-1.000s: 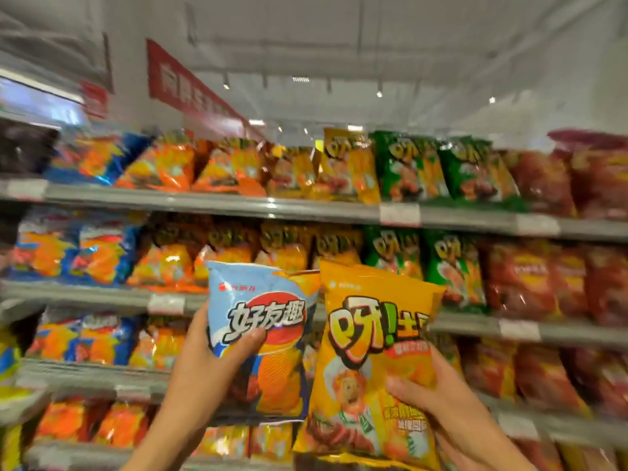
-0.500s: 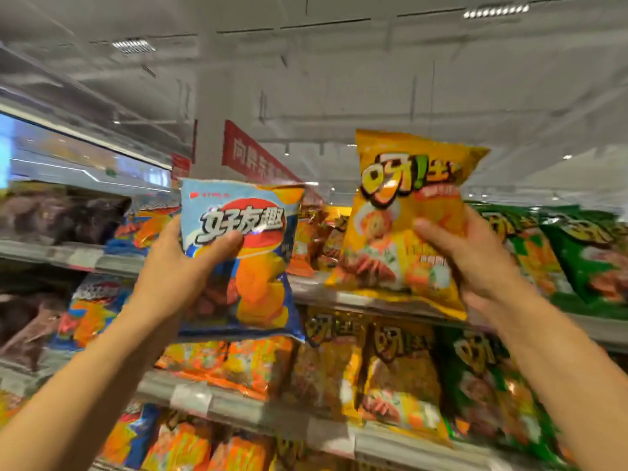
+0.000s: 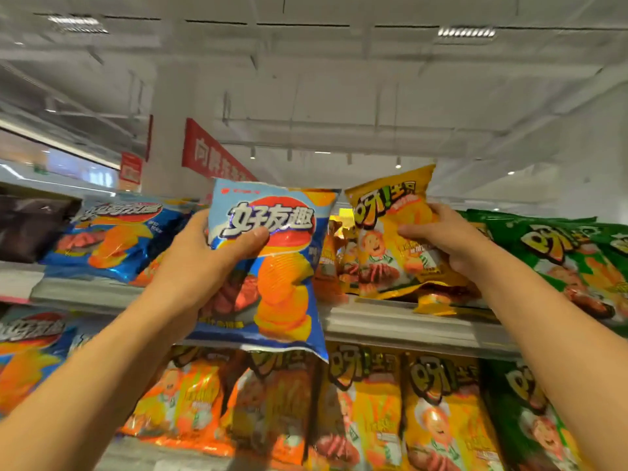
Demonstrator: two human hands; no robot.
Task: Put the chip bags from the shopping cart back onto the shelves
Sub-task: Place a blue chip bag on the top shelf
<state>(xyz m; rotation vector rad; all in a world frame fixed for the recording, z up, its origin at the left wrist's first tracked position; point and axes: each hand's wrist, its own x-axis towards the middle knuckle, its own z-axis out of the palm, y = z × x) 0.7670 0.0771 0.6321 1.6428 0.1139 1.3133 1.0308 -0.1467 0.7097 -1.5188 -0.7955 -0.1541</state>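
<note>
My left hand (image 3: pixel 204 263) grips a blue chip bag (image 3: pixel 278 273) with orange chips printed on it, held upright in front of the top shelf (image 3: pixel 401 322). My right hand (image 3: pixel 445 239) grips a yellow chip bag (image 3: pixel 387 232) by its right side. The yellow bag's bottom rests on the top shelf among other yellow bags, between an orange-brown bag and the green bags. The shopping cart is out of sight.
Matching blue bags (image 3: pixel 115 236) lie on the top shelf at left, dark bags (image 3: pixel 27 226) beyond them. Green bags (image 3: pixel 560 253) fill the top shelf at right. Orange, yellow and green bags (image 3: pixel 367 409) stand on the shelf below. A red sign (image 3: pixel 210 154) hangs behind.
My right hand has carried the yellow bag down and forward onto the top shelf. The left hand has shifted the blue bag rightward, closer to the shelf edge. The view has tilted further upward.
</note>
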